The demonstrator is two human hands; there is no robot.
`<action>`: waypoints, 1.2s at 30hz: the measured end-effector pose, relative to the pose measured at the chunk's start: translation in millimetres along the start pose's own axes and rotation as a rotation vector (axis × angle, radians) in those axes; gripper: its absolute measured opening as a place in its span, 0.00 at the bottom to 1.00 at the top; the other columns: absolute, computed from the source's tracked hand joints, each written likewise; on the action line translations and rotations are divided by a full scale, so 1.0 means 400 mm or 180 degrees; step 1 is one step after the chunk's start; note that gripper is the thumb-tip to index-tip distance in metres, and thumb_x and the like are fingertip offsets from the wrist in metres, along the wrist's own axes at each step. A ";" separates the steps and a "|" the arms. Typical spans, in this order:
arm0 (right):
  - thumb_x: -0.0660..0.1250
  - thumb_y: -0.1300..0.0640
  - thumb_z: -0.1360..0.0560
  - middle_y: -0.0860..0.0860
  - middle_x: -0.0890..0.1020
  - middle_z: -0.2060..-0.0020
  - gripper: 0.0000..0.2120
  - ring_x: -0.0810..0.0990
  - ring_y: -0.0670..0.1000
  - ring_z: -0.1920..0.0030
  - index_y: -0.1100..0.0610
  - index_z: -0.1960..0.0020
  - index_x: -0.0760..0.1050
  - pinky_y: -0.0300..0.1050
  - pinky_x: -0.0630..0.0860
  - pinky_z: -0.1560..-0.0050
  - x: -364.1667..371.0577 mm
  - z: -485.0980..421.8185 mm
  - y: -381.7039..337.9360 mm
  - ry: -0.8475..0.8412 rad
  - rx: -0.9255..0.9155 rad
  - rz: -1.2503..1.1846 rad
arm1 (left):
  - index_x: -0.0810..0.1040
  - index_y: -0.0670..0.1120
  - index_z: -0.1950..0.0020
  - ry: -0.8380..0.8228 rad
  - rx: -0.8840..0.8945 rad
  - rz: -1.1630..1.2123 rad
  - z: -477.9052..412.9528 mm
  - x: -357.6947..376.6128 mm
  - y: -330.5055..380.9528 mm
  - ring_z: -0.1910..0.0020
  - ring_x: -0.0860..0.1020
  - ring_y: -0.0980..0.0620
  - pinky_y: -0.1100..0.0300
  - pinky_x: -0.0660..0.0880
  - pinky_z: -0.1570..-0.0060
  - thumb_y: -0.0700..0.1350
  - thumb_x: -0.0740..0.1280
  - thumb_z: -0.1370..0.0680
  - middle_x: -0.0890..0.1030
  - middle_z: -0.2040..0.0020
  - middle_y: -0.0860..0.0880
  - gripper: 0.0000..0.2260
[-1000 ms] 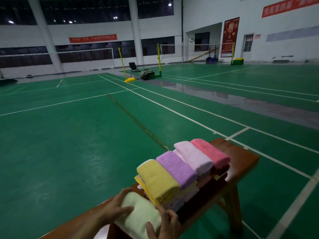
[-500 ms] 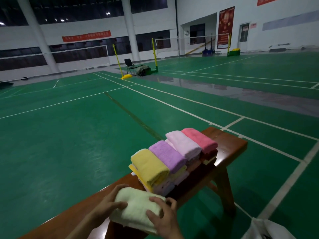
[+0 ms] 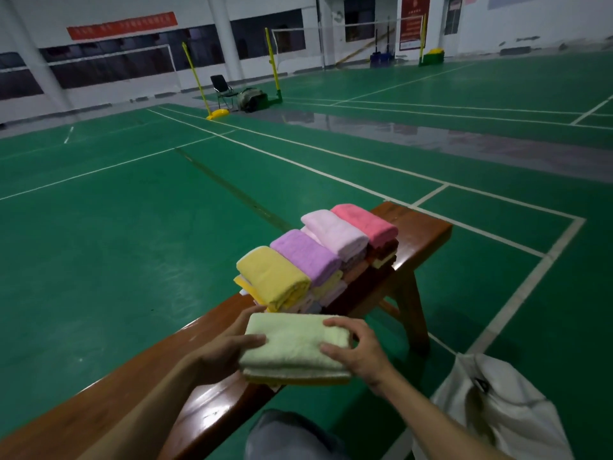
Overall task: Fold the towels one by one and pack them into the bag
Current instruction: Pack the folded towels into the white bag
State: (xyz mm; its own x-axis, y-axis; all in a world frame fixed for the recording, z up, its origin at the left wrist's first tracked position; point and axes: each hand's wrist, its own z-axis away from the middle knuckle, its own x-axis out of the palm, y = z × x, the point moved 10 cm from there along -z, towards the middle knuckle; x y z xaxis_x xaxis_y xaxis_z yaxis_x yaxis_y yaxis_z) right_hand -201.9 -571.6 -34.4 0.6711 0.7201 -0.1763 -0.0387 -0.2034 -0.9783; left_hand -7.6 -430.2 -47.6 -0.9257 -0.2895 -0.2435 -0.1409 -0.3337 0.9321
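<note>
A folded pale green towel [image 3: 293, 346] is held between both hands over the near edge of the wooden bench [image 3: 421, 224]. My left hand [image 3: 225, 355] grips its left side, thumb on top. My right hand [image 3: 360, 351] grips its right side, fingers curled over the top. Beyond it, stacks of folded towels sit on the bench, topped by a yellow towel [image 3: 272, 277], a purple towel [image 3: 305, 254], a light pink towel [image 3: 335, 232] and a pink towel [image 3: 365, 220]. A white bag [image 3: 497, 406] stands on the floor at the lower right.
The bench stands on a green court floor [image 3: 99, 244] with white lines. My knee [image 3: 285, 436] shows below the bench. Far back are yellow net posts [image 3: 195, 78], a black chair [image 3: 220, 89] and a dark bag.
The view has tilted downward, bringing the white bag and my knee into sight. The green towel has come out over the bench's near edge, held at both ends.
</note>
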 end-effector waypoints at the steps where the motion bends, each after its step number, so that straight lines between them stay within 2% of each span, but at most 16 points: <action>1: 0.77 0.43 0.44 0.52 0.73 0.43 0.21 0.75 0.43 0.45 0.30 0.53 0.79 0.28 0.72 0.50 -0.023 0.007 0.002 0.0016 0.0007 0.0022 | 0.63 0.65 0.28 -0.0033 0.0017 -0.0067 0.000 0.027 0.021 0.28 0.68 0.47 0.41 0.67 0.32 0.50 0.73 0.25 0.68 0.28 0.55 0.31; 3: 0.76 0.40 0.45 0.51 0.74 0.42 0.22 0.75 0.41 0.45 0.32 0.51 0.80 0.28 0.72 0.49 -0.074 0.020 -0.007 0.0068 -0.0019 0.0080 | 0.64 0.62 0.29 -0.0066 0.0026 0.0345 0.005 0.085 0.061 0.34 0.74 0.45 0.40 0.71 0.36 0.48 0.74 0.26 0.72 0.31 0.49 0.30; 5: 0.75 0.38 0.46 0.50 0.75 0.43 0.22 0.75 0.37 0.45 0.30 0.51 0.79 0.26 0.70 0.47 -0.134 0.034 -0.008 0.0194 -0.0046 0.0178 | 0.64 0.58 0.30 -0.0187 0.0125 0.0681 0.003 0.152 0.099 0.40 0.77 0.41 0.39 0.74 0.41 0.46 0.74 0.26 0.76 0.36 0.43 0.29; 6: 0.75 0.38 0.46 0.49 0.75 0.43 0.22 0.75 0.35 0.45 0.29 0.52 0.79 0.25 0.69 0.47 -0.166 0.046 0.000 0.0243 -0.0032 0.0231 | 0.64 0.58 0.30 -0.0240 0.0265 0.0617 0.000 0.187 0.124 0.40 0.77 0.43 0.41 0.76 0.42 0.45 0.73 0.26 0.76 0.36 0.44 0.28; 9: 0.75 0.36 0.44 0.49 0.74 0.41 0.21 0.73 0.32 0.44 0.31 0.50 0.80 0.23 0.68 0.47 -0.251 0.088 0.030 0.0255 0.0054 0.0419 | 0.62 0.61 0.30 -0.0333 0.0538 0.0177 -0.026 0.265 0.155 0.39 0.75 0.61 0.62 0.74 0.43 0.45 0.67 0.23 0.72 0.34 0.56 0.25; 11: 0.75 0.36 0.43 0.49 0.74 0.40 0.22 0.73 0.33 0.43 0.34 0.49 0.80 0.24 0.68 0.46 -0.307 0.116 0.058 0.0289 0.0107 0.0515 | 0.64 0.64 0.31 -0.0547 0.0574 0.0031 -0.057 0.330 0.155 0.40 0.74 0.62 0.65 0.72 0.43 0.48 0.68 0.23 0.71 0.35 0.57 0.24; 13: 0.75 0.33 0.44 0.48 0.73 0.40 0.24 0.73 0.36 0.41 0.31 0.48 0.79 0.30 0.68 0.41 -0.359 0.139 0.090 0.0335 0.0146 0.0610 | 0.66 0.67 0.33 -0.0711 0.0597 -0.0121 -0.091 0.386 0.155 0.39 0.74 0.58 0.61 0.73 0.41 0.54 0.69 0.24 0.71 0.35 0.57 0.23; 15: 0.75 0.28 0.45 0.48 0.73 0.40 0.27 0.73 0.43 0.38 0.29 0.47 0.77 0.41 0.70 0.36 -0.424 0.164 0.141 0.0409 0.0219 0.0698 | 0.65 0.69 0.34 -0.0942 0.0594 -0.0265 -0.137 0.460 0.143 0.41 0.74 0.56 0.59 0.74 0.42 0.54 0.68 0.24 0.71 0.35 0.57 0.22; 17: 0.73 0.25 0.45 0.49 0.73 0.40 0.28 0.74 0.47 0.38 0.30 0.47 0.78 0.47 0.71 0.34 -0.491 0.196 0.193 0.0514 0.0314 0.0738 | 0.66 0.68 0.35 -0.1131 0.0555 -0.0330 -0.184 0.541 0.127 0.44 0.75 0.56 0.59 0.75 0.46 0.52 0.67 0.23 0.71 0.36 0.54 0.20; 19: 0.73 0.25 0.46 0.49 0.72 0.40 0.28 0.73 0.47 0.38 0.30 0.48 0.78 0.48 0.71 0.34 -0.552 0.226 0.239 0.0603 0.0421 0.0718 | 0.67 0.64 0.35 -0.1360 0.0395 -0.0319 -0.223 0.624 0.111 0.49 0.76 0.55 0.59 0.76 0.53 0.49 0.67 0.22 0.72 0.39 0.50 0.18; 22: 0.74 0.26 0.46 0.49 0.72 0.39 0.27 0.73 0.47 0.36 0.29 0.49 0.78 0.46 0.71 0.35 -0.632 0.259 0.301 0.0658 0.0547 0.0740 | 0.66 0.57 0.35 -0.1566 0.0055 -0.0330 -0.278 0.732 0.086 0.54 0.79 0.55 0.58 0.78 0.58 0.44 0.66 0.21 0.74 0.43 0.48 0.18; 26: 0.81 0.41 0.40 0.43 0.72 0.43 0.22 0.70 0.32 0.43 0.35 0.48 0.78 0.37 0.69 0.37 -0.736 0.316 0.360 0.0812 0.0639 0.0698 | 0.68 0.59 0.37 -0.1781 -0.0160 -0.0301 -0.336 0.870 0.076 0.47 0.78 0.47 0.54 0.79 0.55 0.46 0.69 0.24 0.72 0.38 0.45 0.19; 29: 0.80 0.51 0.36 0.47 0.72 0.42 0.21 0.71 0.39 0.41 0.37 0.48 0.78 0.40 0.67 0.36 -0.801 0.352 0.412 0.0941 0.0734 0.0727 | 0.68 0.61 0.38 -0.1904 -0.0213 -0.0448 -0.375 0.960 0.062 0.43 0.76 0.41 0.48 0.80 0.51 0.47 0.70 0.24 0.70 0.37 0.44 0.19; 31: 0.81 0.53 0.36 0.47 0.71 0.41 0.21 0.71 0.41 0.40 0.38 0.47 0.78 0.40 0.66 0.37 -0.848 0.371 0.453 0.1049 0.0796 0.0712 | 0.68 0.61 0.38 -0.1945 -0.0151 -0.0539 -0.405 1.016 0.053 0.41 0.75 0.39 0.41 0.79 0.47 0.48 0.71 0.25 0.70 0.37 0.44 0.19; 33: 0.81 0.53 0.36 0.47 0.71 0.41 0.21 0.68 0.32 0.41 0.38 0.47 0.78 0.32 0.64 0.39 -0.872 0.386 0.500 0.1097 0.0874 0.0683 | 0.67 0.59 0.37 -0.2017 -0.0115 -0.0653 -0.434 1.061 0.030 0.42 0.74 0.40 0.43 0.79 0.48 0.48 0.70 0.24 0.70 0.38 0.45 0.19; 36: 0.80 0.46 0.38 0.49 0.71 0.39 0.21 0.66 0.26 0.42 0.35 0.48 0.78 0.20 0.63 0.46 -0.900 0.409 0.609 0.1216 0.1047 0.0592 | 0.66 0.57 0.36 -0.2206 -0.0184 -0.0675 -0.495 1.135 -0.040 0.44 0.74 0.45 0.55 0.79 0.54 0.43 0.68 0.22 0.69 0.41 0.48 0.19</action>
State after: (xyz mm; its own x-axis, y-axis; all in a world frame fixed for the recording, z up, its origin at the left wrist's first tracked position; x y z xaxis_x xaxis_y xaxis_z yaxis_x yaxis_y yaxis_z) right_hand -573.9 -771.8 -226.9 0.8499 0.3866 -0.3579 -0.3715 -0.0419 -0.9275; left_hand -355.9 -734.1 -226.2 -0.8931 0.4150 -0.1737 -0.3408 -0.3721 0.8634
